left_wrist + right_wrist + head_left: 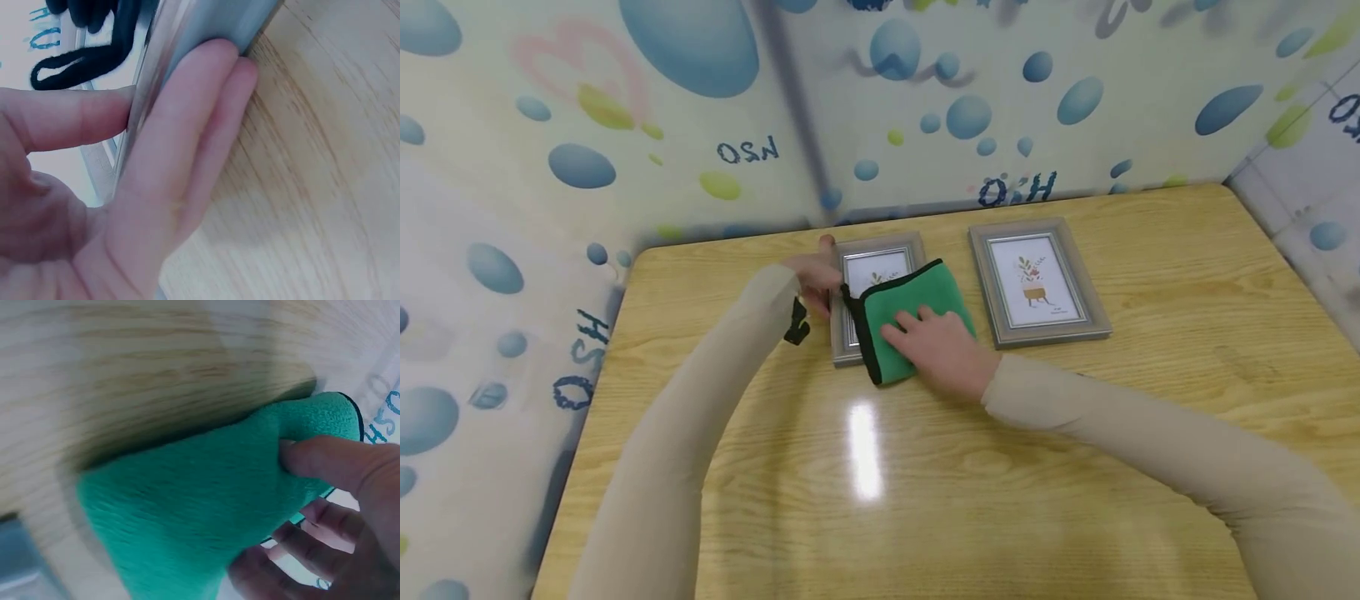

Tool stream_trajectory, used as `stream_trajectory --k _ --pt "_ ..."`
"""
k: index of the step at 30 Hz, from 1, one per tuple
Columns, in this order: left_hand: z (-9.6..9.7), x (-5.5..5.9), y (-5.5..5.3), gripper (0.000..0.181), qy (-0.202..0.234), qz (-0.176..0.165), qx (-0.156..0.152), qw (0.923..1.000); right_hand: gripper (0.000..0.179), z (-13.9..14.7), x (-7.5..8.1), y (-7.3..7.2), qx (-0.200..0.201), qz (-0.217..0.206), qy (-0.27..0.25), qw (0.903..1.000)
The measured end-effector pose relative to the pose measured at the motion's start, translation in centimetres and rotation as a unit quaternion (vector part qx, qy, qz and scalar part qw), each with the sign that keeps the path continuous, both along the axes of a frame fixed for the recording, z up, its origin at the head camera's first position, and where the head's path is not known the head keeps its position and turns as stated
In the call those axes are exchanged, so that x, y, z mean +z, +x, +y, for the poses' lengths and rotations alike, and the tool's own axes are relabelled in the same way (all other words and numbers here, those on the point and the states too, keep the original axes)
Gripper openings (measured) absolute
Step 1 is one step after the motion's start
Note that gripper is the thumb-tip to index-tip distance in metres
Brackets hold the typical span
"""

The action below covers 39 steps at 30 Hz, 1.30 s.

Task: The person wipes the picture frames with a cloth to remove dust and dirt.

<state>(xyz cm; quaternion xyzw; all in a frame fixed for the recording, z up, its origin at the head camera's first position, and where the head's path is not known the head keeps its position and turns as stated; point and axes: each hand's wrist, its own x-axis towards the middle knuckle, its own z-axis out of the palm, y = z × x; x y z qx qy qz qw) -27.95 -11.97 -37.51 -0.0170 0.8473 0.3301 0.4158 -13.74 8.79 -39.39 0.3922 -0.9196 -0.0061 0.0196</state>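
Note:
My left hand [815, 279] grips the left side of a grey picture frame [839, 340]. In the left wrist view its thumb lies on the front face while the fingers press along the side edge [215, 22]. A green cloth [917, 296] with black trim, folded over, covers the right part of that frame. On top of the cloth is my right hand [949, 352]; the right wrist view shows its thumb pushed into the fabric [181, 506] and the other fingers curled at its far side. Much of the framed picture is hidden beneath the cloth.
A second grey picture frame [992, 283], with a potted-plant print, lies to the right on the wooden table [760, 467]. Behind the table stands a wall [820, 108] patterned with blue and green drops. A black loop [81, 69] hangs from the cloth.

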Motion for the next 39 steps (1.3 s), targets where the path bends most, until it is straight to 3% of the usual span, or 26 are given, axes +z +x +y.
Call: stream_trajectory --k 9,16,23,31,36,39 --pt "-0.3 -0.5 0.0 0.096 0.027 0.006 0.013 0.9995 0.031 1.5 -0.3 0.2 0.002 0.031 -0.013 0.9994" --pt "-0.6 -0.8 -0.1 0.096 0.04 -0.005 0.026 0.9988 0.016 -2.4 -0.9 0.4 0.037 0.064 -0.017 0.9971" --pt "-0.4 -0.6 0.0 0.088 0.03 0.005 0.013 0.9994 0.013 -5.0 -1.0 0.4 0.048 0.082 -0.02 0.9952" --pt "-0.3 -0.4 0.3 0.089 0.038 0.004 0.022 0.999 0.019 -1.7 -1.6 0.4 0.035 0.042 -0.026 0.9982" --pt "-0.4 -0.5 0.1 0.092 0.043 0.0 0.032 0.9986 0.025 1.1 -1.2 0.4 0.015 0.04 -0.048 0.998" --pt "-0.6 -0.8 -0.1 0.093 0.048 -0.004 0.036 0.9982 0.028 2.2 -0.9 0.5 0.024 0.042 -0.059 0.9971"
